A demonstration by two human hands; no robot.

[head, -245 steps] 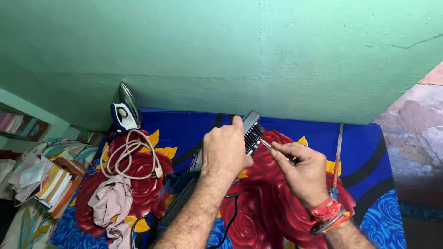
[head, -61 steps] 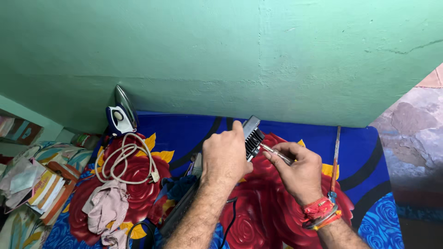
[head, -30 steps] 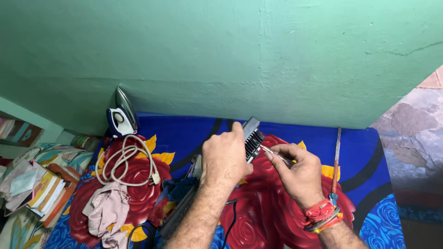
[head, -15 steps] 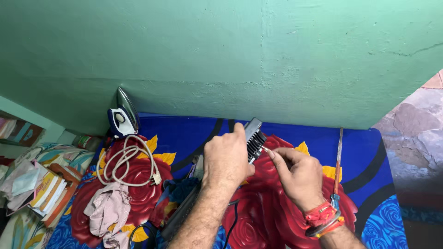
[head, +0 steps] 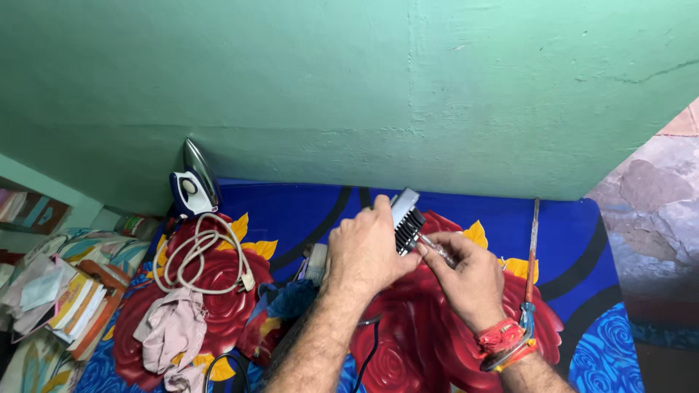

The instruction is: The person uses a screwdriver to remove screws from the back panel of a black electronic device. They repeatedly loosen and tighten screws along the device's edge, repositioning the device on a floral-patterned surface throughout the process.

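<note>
Fingers (head: 378,218) of the left hand (head: 368,251) wrap around a small finned metal block (head: 405,220), holding it tilted above a blue cloth (head: 306,207) printed with large red roses and yellow leaves. Those of the right hand (head: 470,280) pinch a slim screwdriver (head: 435,249) with a clear handle, its tip set against the dark fins on the block's lower side. Both hands meet over the middle of the cloth, in front of a green wall (head: 364,87). Red thread bands (head: 502,336) circle the right wrist.

At far left, an electric iron (head: 193,185) stands upright against the wall, its white cord (head: 200,251) looped in coils on the cloth just below it. A crumpled pinkish rag (head: 171,335) lies near the cord. A long thin metal rod (head: 533,244) lies along the cloth to the right of the hands, with a blue-handled tool (head: 526,319) at its near end. Folded clothes (head: 58,291) are stacked beyond the cloth's left edge.
</note>
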